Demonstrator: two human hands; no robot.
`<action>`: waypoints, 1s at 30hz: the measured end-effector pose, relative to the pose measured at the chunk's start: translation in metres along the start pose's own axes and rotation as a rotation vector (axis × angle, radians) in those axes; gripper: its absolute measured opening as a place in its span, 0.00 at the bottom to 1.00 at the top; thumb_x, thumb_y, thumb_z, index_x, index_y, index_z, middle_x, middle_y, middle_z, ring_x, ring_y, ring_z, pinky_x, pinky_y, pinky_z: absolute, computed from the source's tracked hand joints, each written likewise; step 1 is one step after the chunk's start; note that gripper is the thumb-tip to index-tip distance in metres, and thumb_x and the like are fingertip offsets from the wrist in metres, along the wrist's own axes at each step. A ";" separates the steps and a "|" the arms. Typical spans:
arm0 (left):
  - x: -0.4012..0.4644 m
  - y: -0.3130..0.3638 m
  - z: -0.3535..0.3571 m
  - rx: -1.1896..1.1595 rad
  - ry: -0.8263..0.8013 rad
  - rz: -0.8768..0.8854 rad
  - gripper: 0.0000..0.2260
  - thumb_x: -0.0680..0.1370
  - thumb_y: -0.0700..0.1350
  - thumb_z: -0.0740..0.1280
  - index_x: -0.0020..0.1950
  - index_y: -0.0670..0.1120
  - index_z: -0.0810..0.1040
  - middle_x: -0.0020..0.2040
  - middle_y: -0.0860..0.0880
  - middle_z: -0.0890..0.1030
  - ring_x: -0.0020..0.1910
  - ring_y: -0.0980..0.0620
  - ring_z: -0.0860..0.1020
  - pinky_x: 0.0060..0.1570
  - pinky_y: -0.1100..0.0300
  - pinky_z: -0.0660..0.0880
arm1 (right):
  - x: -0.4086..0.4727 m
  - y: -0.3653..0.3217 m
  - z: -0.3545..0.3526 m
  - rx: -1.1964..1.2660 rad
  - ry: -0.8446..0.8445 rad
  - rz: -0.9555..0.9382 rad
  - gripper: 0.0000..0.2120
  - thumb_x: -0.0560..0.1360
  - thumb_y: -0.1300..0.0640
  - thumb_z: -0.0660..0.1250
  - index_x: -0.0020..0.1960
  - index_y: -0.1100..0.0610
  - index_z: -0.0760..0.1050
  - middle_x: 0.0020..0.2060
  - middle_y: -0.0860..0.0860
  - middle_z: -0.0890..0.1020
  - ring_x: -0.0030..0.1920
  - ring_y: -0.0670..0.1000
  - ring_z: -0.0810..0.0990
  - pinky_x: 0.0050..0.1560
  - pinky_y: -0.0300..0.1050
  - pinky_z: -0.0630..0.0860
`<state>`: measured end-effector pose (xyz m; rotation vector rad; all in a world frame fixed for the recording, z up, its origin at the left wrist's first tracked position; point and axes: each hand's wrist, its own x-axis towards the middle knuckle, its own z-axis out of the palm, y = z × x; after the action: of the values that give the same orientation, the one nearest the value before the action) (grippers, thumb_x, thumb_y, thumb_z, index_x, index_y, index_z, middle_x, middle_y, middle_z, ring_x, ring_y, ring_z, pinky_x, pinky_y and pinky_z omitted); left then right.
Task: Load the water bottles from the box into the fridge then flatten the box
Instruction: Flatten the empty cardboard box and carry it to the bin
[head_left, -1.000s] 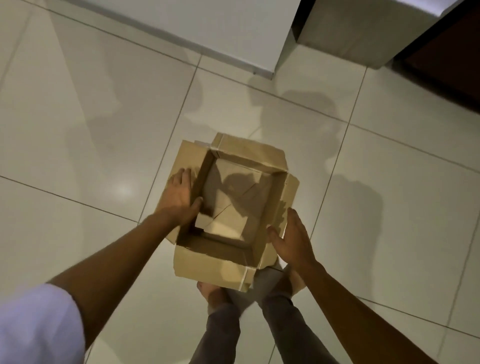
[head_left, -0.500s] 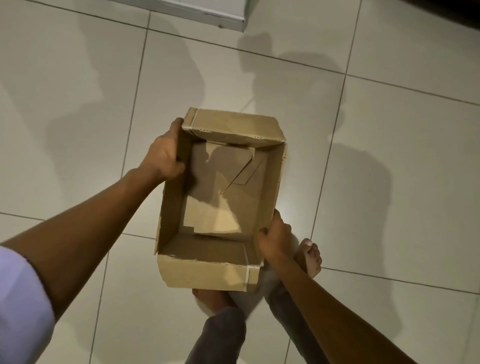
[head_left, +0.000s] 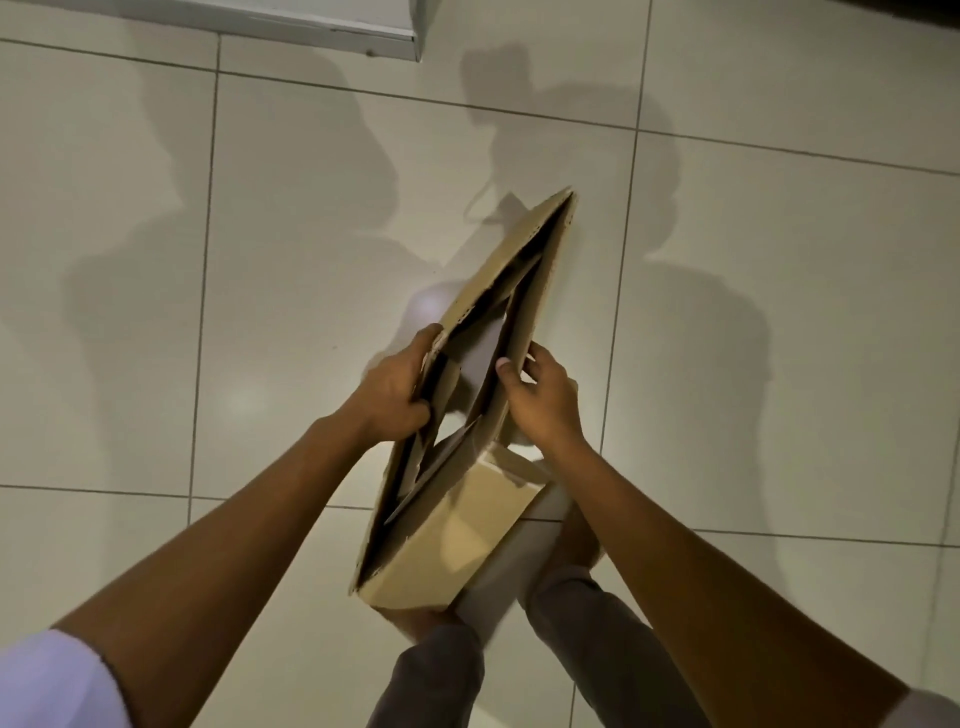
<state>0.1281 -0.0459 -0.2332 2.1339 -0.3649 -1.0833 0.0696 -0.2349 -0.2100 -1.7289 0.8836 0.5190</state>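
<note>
The brown cardboard box (head_left: 457, 540) is lifted off the floor and skewed into a narrow diamond, its far corner pointing up and right. No bottles are inside; the tiled floor shows through its open bottom. My left hand (head_left: 395, 389) grips the left wall, fingers curled over the rim into the box. My right hand (head_left: 540, 400) grips the right wall from outside, thumb hooked over the edge. The near wall faces me below both hands.
A white appliance base (head_left: 332, 31) runs along the top edge of the view. Pale floor tiles (head_left: 156, 312) spread all around. My legs and bare feet (head_left: 571, 545) stand directly under the box.
The box was resting open and square on the floor a second ago. Both hands took hold of its side walls, lifted it and pushed them together, so it has collapsed into a thin slanted shape.
</note>
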 end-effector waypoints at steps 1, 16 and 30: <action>0.002 0.000 0.001 -0.003 -0.014 0.001 0.42 0.63 0.42 0.64 0.76 0.50 0.55 0.54 0.43 0.80 0.50 0.45 0.80 0.50 0.44 0.79 | -0.001 0.002 0.001 0.055 -0.019 0.009 0.16 0.81 0.51 0.64 0.67 0.53 0.73 0.57 0.46 0.80 0.60 0.50 0.80 0.58 0.40 0.75; 0.000 0.025 0.039 0.290 -0.066 0.049 0.56 0.60 0.44 0.75 0.77 0.48 0.39 0.55 0.43 0.77 0.37 0.44 0.80 0.35 0.48 0.79 | 0.003 0.012 0.022 0.787 -0.238 0.244 0.18 0.81 0.59 0.51 0.67 0.56 0.73 0.55 0.53 0.82 0.55 0.49 0.81 0.56 0.45 0.77; -0.014 0.076 0.017 -0.253 0.032 0.091 0.42 0.63 0.50 0.66 0.75 0.61 0.52 0.60 0.52 0.77 0.56 0.49 0.79 0.55 0.54 0.77 | -0.028 0.027 -0.030 -0.099 -0.286 -0.162 0.45 0.71 0.58 0.75 0.79 0.44 0.53 0.75 0.49 0.65 0.73 0.50 0.66 0.72 0.48 0.68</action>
<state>0.1106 -0.1003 -0.1785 1.8901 -0.2906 -0.9872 0.0284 -0.2588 -0.1970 -1.7436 0.5183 0.6904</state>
